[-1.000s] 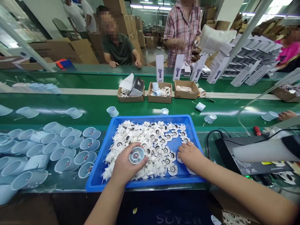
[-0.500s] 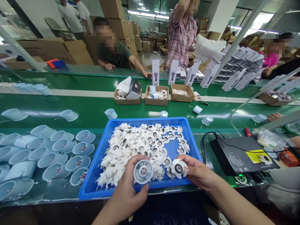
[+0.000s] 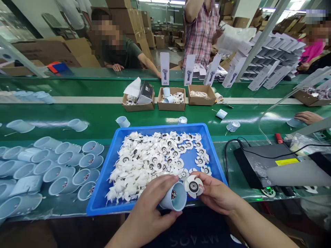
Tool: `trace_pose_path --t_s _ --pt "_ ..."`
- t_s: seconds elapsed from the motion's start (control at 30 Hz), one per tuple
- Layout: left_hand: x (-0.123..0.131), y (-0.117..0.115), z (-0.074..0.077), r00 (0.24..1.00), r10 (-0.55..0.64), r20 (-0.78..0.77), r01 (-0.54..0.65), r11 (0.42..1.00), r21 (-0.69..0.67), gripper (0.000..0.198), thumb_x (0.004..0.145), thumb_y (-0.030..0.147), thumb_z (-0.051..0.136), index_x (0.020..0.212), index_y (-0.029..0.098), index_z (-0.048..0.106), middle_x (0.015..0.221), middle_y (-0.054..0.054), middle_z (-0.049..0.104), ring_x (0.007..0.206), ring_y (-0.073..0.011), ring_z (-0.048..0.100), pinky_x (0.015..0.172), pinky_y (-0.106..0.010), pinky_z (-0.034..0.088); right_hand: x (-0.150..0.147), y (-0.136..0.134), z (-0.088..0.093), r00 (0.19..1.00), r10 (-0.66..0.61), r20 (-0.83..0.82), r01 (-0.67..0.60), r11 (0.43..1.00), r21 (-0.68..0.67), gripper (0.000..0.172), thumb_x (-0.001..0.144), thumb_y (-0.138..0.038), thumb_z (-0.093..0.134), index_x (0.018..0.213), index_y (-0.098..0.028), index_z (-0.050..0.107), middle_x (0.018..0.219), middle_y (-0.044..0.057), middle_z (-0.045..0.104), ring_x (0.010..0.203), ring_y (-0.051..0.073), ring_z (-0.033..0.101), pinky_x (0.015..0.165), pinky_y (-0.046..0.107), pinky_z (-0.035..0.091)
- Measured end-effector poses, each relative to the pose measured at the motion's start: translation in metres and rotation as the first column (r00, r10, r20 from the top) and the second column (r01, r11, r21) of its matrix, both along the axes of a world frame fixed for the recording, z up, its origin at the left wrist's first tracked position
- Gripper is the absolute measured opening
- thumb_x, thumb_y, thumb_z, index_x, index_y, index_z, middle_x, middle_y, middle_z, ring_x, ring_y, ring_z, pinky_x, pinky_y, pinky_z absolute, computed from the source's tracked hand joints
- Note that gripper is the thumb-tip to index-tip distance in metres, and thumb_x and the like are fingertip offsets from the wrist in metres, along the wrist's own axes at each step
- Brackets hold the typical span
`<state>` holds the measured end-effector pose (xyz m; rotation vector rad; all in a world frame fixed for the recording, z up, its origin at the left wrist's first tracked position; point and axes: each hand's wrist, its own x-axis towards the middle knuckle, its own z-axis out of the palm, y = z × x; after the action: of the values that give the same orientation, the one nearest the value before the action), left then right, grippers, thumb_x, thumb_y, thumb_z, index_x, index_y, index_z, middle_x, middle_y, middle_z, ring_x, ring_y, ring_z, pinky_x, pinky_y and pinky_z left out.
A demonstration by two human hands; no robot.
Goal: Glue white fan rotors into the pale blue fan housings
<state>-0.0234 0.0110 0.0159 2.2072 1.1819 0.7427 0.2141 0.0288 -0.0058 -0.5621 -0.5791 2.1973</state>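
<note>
My left hand [image 3: 155,203] is wrapped round a light blue cylindrical housing [image 3: 178,197], its open end tilted toward my right; a small reddish motor part shows inside. Between the fingertips of my right hand [image 3: 216,193] is a white fan blade [image 3: 193,186], its dark ringed hub facing me. The blade is right beside the housing's rim; whether they touch I cannot tell. Both hands are over the near edge of a blue tray [image 3: 103,186], which holds a heap of white fan blades [image 3: 139,162].
Many light blue housings [image 3: 60,186] stand left of the tray. More lie on the green conveyor [image 3: 144,119], with small cardboard boxes [image 3: 171,105] behind. A black device [image 3: 258,165] with cables sits at right. Across the line are people, and another person's hand [image 3: 307,117] touches a housing.
My left hand has moved right and turned the housing, so its open end now shows. The fan blade in my right hand has come close to it. The view has shifted slightly.
</note>
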Motion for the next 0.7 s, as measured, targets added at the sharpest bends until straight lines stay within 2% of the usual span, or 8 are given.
trace_pose_path --t_s 0.2,0.47,0.6,0.7 --pt "0.004 -0.002 0.001 1.000 0.030 -0.001 -0.030 0.998 0.055 0.071 0.074 0.020 0.072 0.138 0.032 0.044 0.129 -0.005 0.061 0.117 -0.0251 0.059 0.097 -0.036 0.052 0.001 -0.002 -0.002 1.000 0.005 -0.026 -0.005 1.000 -0.009 0.032 0.079 -0.026 0.083 0.107 -0.020 0.069 0.097 0.001 0.066 0.087 0.010 0.059 0.082 0.020 0.041" --pt "0.007 -0.002 -0.001 1.000 0.026 0.000 -0.026 0.999 0.048 0.075 0.073 0.022 0.075 0.139 0.033 0.041 0.129 -0.006 0.062 0.117 -0.0269 0.060 0.096 -0.038 0.053 0.001 -0.006 -0.002 1.000 -0.010 -0.003 0.010 1.000 0.010 0.034 0.079 -0.030 0.083 0.108 -0.021 0.068 0.096 0.001 0.064 0.088 0.011 0.057 0.083 0.021 0.041" --pt "0.008 -0.003 -0.004 0.998 0.042 -0.036 -0.040 0.998 0.054 0.074 0.073 0.024 0.077 0.138 0.032 0.043 0.128 -0.007 0.062 0.116 -0.0276 0.060 0.096 -0.040 0.054 0.003 -0.009 0.002 0.983 -0.071 0.169 0.050 0.991 0.123 0.032 0.083 -0.037 0.078 0.106 -0.021 0.064 0.090 -0.001 0.059 0.079 0.010 0.052 0.077 0.021 0.039" --pt "0.010 -0.003 -0.004 0.997 0.038 -0.061 -0.033 0.997 0.074 0.072 0.072 0.026 0.079 0.136 0.030 0.046 0.126 -0.007 0.063 0.114 -0.0279 0.061 0.095 -0.041 0.054 0.005 -0.012 0.009 0.936 -0.104 0.335 0.009 0.962 0.274 0.030 0.089 -0.041 0.070 0.109 -0.022 0.059 0.092 0.000 0.055 0.082 0.012 0.049 0.075 0.023 0.039"
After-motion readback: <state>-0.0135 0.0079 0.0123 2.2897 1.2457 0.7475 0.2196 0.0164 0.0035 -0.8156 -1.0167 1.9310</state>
